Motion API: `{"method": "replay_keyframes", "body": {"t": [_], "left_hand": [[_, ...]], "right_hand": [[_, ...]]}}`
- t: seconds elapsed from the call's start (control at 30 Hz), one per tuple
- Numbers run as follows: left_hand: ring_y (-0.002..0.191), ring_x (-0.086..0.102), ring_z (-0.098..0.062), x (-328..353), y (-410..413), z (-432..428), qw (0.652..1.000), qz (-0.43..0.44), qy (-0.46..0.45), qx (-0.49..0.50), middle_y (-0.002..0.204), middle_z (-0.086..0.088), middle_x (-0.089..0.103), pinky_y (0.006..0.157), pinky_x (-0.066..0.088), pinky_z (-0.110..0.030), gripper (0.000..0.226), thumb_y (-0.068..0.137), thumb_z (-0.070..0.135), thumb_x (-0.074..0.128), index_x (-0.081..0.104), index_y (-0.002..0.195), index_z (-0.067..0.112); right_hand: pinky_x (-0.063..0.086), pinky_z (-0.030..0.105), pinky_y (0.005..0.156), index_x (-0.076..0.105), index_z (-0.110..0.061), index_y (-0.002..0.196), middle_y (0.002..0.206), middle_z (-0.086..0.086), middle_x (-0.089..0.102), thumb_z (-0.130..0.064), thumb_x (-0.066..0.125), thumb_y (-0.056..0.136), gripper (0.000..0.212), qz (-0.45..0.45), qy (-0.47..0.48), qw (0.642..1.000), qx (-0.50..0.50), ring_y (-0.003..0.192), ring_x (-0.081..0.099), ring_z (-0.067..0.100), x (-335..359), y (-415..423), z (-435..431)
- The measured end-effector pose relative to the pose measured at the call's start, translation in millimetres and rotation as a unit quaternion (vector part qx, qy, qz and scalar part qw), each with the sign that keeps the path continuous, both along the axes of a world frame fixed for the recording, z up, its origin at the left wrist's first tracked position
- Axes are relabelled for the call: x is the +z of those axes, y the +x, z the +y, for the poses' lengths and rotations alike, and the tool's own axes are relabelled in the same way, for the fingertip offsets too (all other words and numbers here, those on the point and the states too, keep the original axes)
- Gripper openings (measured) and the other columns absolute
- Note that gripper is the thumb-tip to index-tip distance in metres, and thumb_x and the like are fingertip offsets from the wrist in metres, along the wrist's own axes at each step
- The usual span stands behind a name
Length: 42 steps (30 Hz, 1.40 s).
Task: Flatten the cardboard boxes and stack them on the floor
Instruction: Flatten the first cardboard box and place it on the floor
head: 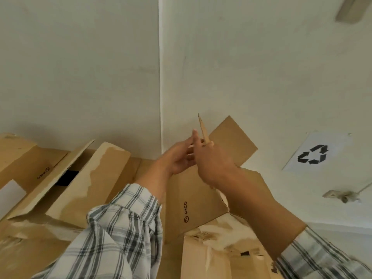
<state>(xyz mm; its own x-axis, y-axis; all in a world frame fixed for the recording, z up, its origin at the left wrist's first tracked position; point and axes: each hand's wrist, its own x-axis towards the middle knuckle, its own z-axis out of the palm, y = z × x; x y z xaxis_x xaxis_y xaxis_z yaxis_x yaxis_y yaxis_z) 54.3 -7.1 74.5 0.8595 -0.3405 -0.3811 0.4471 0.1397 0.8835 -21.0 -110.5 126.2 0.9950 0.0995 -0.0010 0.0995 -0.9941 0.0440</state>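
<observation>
A brown cardboard box (191, 202) marked PICO stands raised in front of the wall corner, one flap (233, 141) sticking up to the right. My left hand (177, 156) reaches to its top edge, fingers stretched along a thin upright flap (202, 127) seen edge-on. My right hand (211, 160) grips the same top edge from the right, fingers curled around the flap. Both forearms wear plaid sleeves. The box's far side is hidden behind my hands.
More cardboard boxes (84, 178) with open, torn flaps are piled at the left. A torn box (217, 250) lies below at the front. A recycling sign (314, 154) hangs on the right wall, with a small wall bracket (340, 195) under it.
</observation>
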Motion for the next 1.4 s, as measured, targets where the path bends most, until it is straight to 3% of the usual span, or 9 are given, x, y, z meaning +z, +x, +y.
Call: {"method": "replay_keyframes", "body": {"t": [0.1,0.17,0.3,0.43,0.6,0.83,1.2,1.3,1.4], "left_hand": [[0.108,0.058,-0.019,-39.9,-23.9,-8.3,0.99,-0.018,0.143,0.005,0.122,0.004,0.059,0.099,0.045,-0.042,0.052,0.092,0.052,0.061,0.053,0.135,0.024],[0.133,0.043,-0.033,-77.5,-38.5,-6.3,0.962,0.014,0.266,0.049,0.145,-0.009,0.046,0.113,0.033,-0.052,0.08,0.086,0.052,0.067,0.032,0.151,0.02],[0.133,0.042,-0.041,-125.8,-68.5,-8.4,0.951,0.209,0.207,0.101,0.146,-0.019,0.044,0.107,0.033,-0.059,0.114,0.07,0.085,0.055,0.021,0.153,0.015],[0.109,0.055,-0.033,-138.6,-91.1,-9.9,0.957,0.255,0.087,0.108,0.124,-0.016,0.061,0.096,0.043,-0.047,0.103,0.072,0.089,0.043,0.054,0.131,0.007],[0.098,0.061,-0.028,-117.7,-81.1,-17.2,0.952,0.126,0.084,0.264,0.109,-0.008,0.068,0.094,0.049,-0.043,0.062,0.075,0.066,0.071,0.064,0.101,0.011],[0.094,0.064,-0.028,-52.8,-37.7,-13.1,0.961,0.067,0.102,0.25,0.104,-0.005,0.069,0.073,0.049,-0.04,0.067,0.07,0.066,0.075,0.065,0.11,0.013],[0.113,0.057,-0.036,-97.6,-80.2,66.7,0.912,0.053,0.347,0.214,0.129,-0.017,0.059,0.084,0.044,-0.037,0.05,0.096,0.037,0.06,0.054,0.132,0.002],[0.12,0.054,-0.036,-108.4,-89.6,63.8,0.913,0.07,0.342,0.212,0.136,-0.016,0.056,0.092,0.044,-0.037,0.058,0.095,0.04,0.06,0.05,0.137,0.002],[0.124,0.052,-0.037,-116.3,-95.1,58.2,0.913,0.078,0.346,0.201,0.141,-0.017,0.052,0.095,0.042,-0.036,0.06,0.097,0.04,0.059,0.047,0.14,0.0]], "right_hand": [[0.058,0.039,0.057,-0.006,-0.029,0.156,0.088,0.011,0.06,0.005,0.051,0.089,0.095,-0.006,0.111,0.993,-0.044,0.067,0.062,0.026,18.5,-11.0,-39.3],[0.059,0.039,0.058,0.003,-0.032,0.156,0.092,0.01,0.06,0.006,0.047,0.09,0.088,-0.02,0.182,0.98,-0.072,0.064,0.059,0.022,25.6,-22.4,-63.6],[0.051,0.023,0.058,0.028,-0.034,0.153,0.133,0.007,0.058,0.006,0.045,0.091,0.075,-0.104,0.284,0.948,-0.096,0.065,0.054,0.006,19.2,-39.7,-105.1],[0.041,0.012,0.058,0.046,-0.031,0.145,0.142,0.002,0.053,0.009,0.042,0.089,0.069,-0.167,0.33,0.922,-0.111,0.065,0.053,0.004,15.0,-55.0,-133.0],[0.046,0.041,0.091,0.051,-0.024,0.142,0.14,0.007,0.051,0.007,0.044,0.088,0.063,-0.188,0.204,0.951,-0.14,0.116,0.056,0.032,17.3,-53.8,-154.8],[0.038,0.038,0.074,0.05,-0.021,0.139,0.133,0.01,0.044,-0.005,0.045,0.092,0.05,-0.113,0.115,0.958,-0.238,0.107,0.058,0.036,4.0,-54.9,-170.6],[0.039,0.038,0.077,0.052,-0.023,0.134,0.13,0.011,0.04,-0.016,0.044,0.094,0.041,0.025,0.118,0.96,-0.252,0.096,0.053,0.031,-66.4,-52.2,-138.5],[0.021,0.064,0.109,0.032,-0.025,0.148,0.157,0.018,0.013,-0.023,0.046,0.091,0.058,0.054,0.012,0.973,-0.225,0.141,0.021,0.041,-79.7,-45.5,-125.1],[-0.014,0.073,0.107,0.01,-0.032,0.156,0.164,0.009,-0.012,-0.046,0.037,0.097,0.066,0.049,-0.02,0.99,-0.127,0.147,-0.02,0.036,-109.0,-39.3,-100.4]]}}
